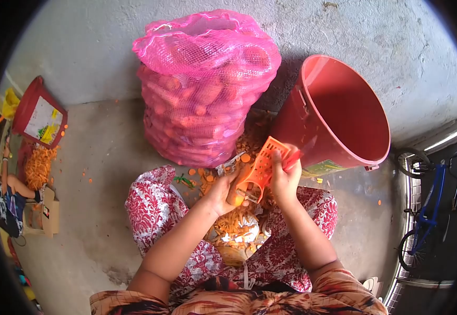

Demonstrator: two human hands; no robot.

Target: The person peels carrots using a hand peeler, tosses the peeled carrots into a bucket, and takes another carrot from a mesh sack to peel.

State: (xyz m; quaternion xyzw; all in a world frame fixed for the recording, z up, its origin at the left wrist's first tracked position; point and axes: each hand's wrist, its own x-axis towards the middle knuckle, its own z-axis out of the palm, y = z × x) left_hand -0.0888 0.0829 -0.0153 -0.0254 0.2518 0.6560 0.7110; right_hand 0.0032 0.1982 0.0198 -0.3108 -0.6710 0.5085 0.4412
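Orange slotted peeler (pixel 268 161) — clasped in my right hand (pixel 285 177), against carrot (pixel 236 197) | carrot — grasped in my left hand (pixel 220 194), over peelings (pixel 229 227) | pink mesh sack (pixel 199 100), red bucket (pixel 312 126): beyond both

"How do the arms lie?"
"The bare left forearm (pixel 180 239) slants far and right; the bare right forearm (pixel 306 227) slants far and left."
"And the hands?"
"Near each other, raised. The bare left hand (pixel 220 193) is closed in a grip, fingers partly hidden. The bare right hand (pixel 285 177) grips too, thumb pointing far."
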